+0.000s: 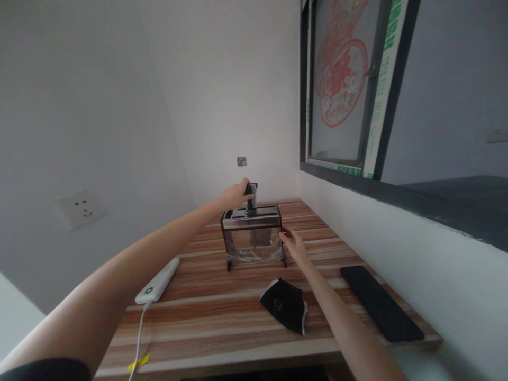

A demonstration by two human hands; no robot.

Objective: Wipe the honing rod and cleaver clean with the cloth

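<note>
A clear-sided box (250,246) with a silver top and black frame stands upright on the wooden table, its lower part wrapped in crinkled clear film. From the middle of its top rises a dark upright handle (250,200). My left hand (237,194) is closed round this handle, with fingers partly hidden behind it. At the box's right side, my right hand (292,241) has its thumb and fingertips on the black frame edge. Nearer to me lies a black folded cloth piece (283,306) with a white edge and a small emblem, apart from both hands.
On the wooden table (214,328), a white power bank (159,280) with a white cable (139,330) lies left, beside yellow tape (138,363). A flat black object (381,304) lies right, near the wall. A dark-framed window (345,95) rises above; a wall socket (81,209) is left.
</note>
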